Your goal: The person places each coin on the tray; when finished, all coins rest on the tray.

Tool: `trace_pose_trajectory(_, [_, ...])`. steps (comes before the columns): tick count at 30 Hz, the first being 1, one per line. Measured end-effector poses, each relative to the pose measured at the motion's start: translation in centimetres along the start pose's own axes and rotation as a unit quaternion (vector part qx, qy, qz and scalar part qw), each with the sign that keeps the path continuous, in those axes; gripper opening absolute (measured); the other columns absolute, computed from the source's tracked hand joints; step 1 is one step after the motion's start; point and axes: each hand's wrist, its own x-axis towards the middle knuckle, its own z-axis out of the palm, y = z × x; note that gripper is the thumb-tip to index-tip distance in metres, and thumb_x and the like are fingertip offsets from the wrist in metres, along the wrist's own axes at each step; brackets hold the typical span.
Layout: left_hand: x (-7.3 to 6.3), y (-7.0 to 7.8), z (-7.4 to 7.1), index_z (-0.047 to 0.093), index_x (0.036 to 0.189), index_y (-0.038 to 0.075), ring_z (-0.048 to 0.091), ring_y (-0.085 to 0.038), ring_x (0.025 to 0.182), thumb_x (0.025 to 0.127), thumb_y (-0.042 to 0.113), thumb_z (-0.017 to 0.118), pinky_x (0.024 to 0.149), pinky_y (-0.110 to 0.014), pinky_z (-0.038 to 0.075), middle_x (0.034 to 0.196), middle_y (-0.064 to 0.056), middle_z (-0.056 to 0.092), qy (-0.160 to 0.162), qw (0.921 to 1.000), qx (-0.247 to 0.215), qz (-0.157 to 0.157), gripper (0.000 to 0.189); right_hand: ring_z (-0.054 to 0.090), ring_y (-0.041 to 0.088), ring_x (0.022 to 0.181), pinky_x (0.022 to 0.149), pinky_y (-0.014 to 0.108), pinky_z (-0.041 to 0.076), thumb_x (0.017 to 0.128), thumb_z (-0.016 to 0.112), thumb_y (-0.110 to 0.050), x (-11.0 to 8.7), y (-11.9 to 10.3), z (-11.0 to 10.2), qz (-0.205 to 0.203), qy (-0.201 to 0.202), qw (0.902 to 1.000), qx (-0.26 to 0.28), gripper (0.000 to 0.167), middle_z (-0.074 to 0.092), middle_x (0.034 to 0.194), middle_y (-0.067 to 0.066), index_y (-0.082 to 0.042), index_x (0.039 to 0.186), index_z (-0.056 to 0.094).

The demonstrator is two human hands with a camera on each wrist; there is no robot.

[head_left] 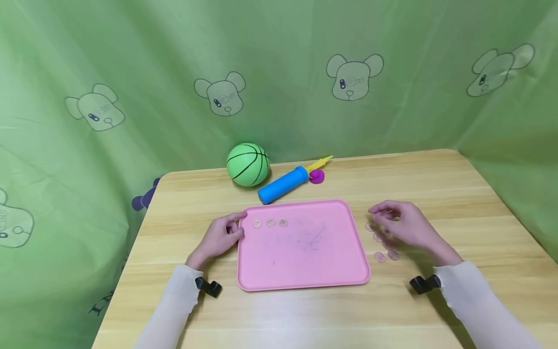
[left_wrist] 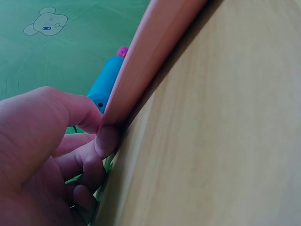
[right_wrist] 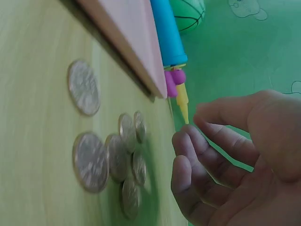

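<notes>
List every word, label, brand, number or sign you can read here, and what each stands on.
"Qoo", as best it reads: on the printed cartoon heads of the green curtain.
"IN": dark letters low on the curtain's left, beside the table; anything further is hidden.
Too small or blurred to read: any markings on the coins on the table and the coins in the pink tray.

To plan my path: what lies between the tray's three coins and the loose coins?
The tray's bare floor, its right rim, then table, in the head view.
</notes>
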Motion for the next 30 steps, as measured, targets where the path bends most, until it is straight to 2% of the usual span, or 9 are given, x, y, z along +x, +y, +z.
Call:
trace_pose_trajectory(3, [0.0, 0.0, 0.0, 0.066, 0.149, 0.003, 0.052, -0.010, 0.064, 0.098, 0.008, 0.069, 0.069, -0.023, 0.045, 0.073, 0.002, 0.061, 0.003, 1.0000, -0.002, 0.002, 0.051, 0.073, 0.013, 0.092, 0.078, 0.021, 0.060, 0.100, 0.080, -0.016, 0.0, 0.5, 0.2, -0.020, 0.002, 0.9995, -0.025, 0.028, 0.080, 0.106, 0.011, -0.001, 0.123, 0.076])
trace_pose_trajectory(7, [-0.1, -0.2, 0.0, 0.066, 0.148, 0.003, 0.052, -0.009, 0.063, 0.098, 0.008, 0.069, 0.070, -0.023, 0.044, 0.071, 0.002, 0.061, 0.004, 1.0000, 0.001, 0.005, 0.051, 0.071, 0.012, 0.083, 0.073, 0.022, 0.059, 0.095, 0.085, -0.018, -0.1, 0.7, 0.5, -0.036, -0.006, 0.9979, -0.053, 0.027, 0.080, 0.097, 0.005, -0.002, 0.115, 0.079])
trace_pose_trajectory(11, [-0.1, -0.2, 0.0, 0.066, 0.149, 0.004, 0.052, -0.009, 0.063, 0.099, 0.008, 0.069, 0.070, -0.024, 0.045, 0.072, 0.003, 0.060, 0.003, 1.0000, 0.004, 0.004, 0.051, 0.068, 0.011, 0.078, 0.069, 0.023, 0.057, 0.094, 0.086, -0.020, -0.1, 0.6, 0.7, -0.036, -0.010, 0.9970, -0.068, 0.025, 0.077, 0.091, 0.002, -0.002, 0.111, 0.080])
trace_pose_trajectory(20, [0.0, -0.1, 0.0, 0.066, 0.148, 0.003, 0.053, -0.009, 0.063, 0.099, 0.007, 0.069, 0.070, -0.023, 0.045, 0.072, 0.003, 0.062, 0.005, 1.0000, 0.006, 0.007, 0.050, 0.061, 0.012, 0.075, 0.071, 0.026, 0.049, 0.093, 0.088, -0.024, 0.4, 0.9, 0.7, -0.024, -0.009, 0.9922, -0.122, 0.025, 0.074, 0.088, 0.001, -0.005, 0.108, 0.082])
trace_pose_trajectory(30, [0.0, 0.0, 0.0, 0.066, 0.148, 0.004, 0.053, -0.009, 0.064, 0.099, 0.007, 0.069, 0.068, -0.023, 0.045, 0.073, 0.003, 0.062, 0.004, 1.0000, 0.000, 0.005, 0.050, 0.056, 0.016, 0.078, 0.071, 0.028, 0.046, 0.095, 0.085, -0.025, 1.3, 1.1, 1.0, -0.004, -0.034, 0.9923, -0.119, 0.026, 0.069, 0.093, 0.007, -0.002, 0.105, 0.077])
